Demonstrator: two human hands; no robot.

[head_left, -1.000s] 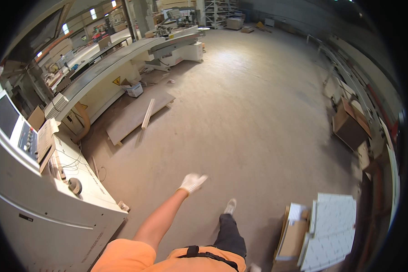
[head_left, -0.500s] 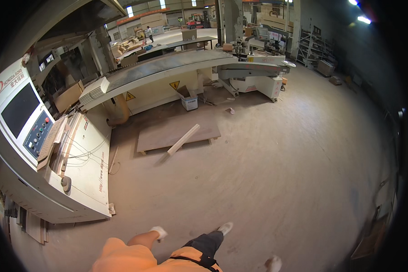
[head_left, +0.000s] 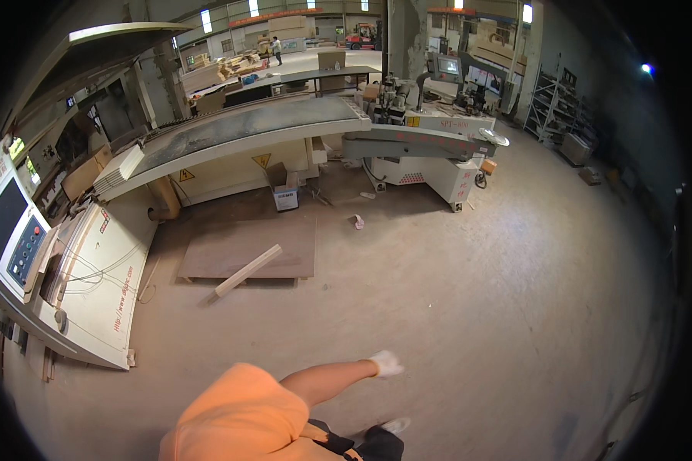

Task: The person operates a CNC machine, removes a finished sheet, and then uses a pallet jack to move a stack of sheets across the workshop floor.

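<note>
My left arm, in an orange sleeve (head_left: 238,407), swings forward and to the right across the lower middle. At its end my left hand (head_left: 387,363) wears a white glove and hangs in the air above the floor. Its fingers look loose and a little blurred, with nothing visible in them. My right hand is out of the picture. Below the glove a light shoe (head_left: 396,424) shows at the end of a dark trouser leg (head_left: 378,446). Ahead, a length of pale timber (head_left: 247,271) lies slantwise over a low brown board (head_left: 207,250), well away from the hand.
On the left stands a white machine cabinet with a control panel (head_left: 27,250) and loose cables. A long machine bed (head_left: 238,127) runs across the back, with a cardboard box (head_left: 286,196) beneath it. Farther right are a grey-white machine (head_left: 430,169), a crumpled scrap (head_left: 357,221) and a rack (head_left: 546,107).
The view has turned right and lifted, so the machines sit farther left. My left arm has swung forward to the right. The whitish blurred shape at the lower right has left the picture.
</note>
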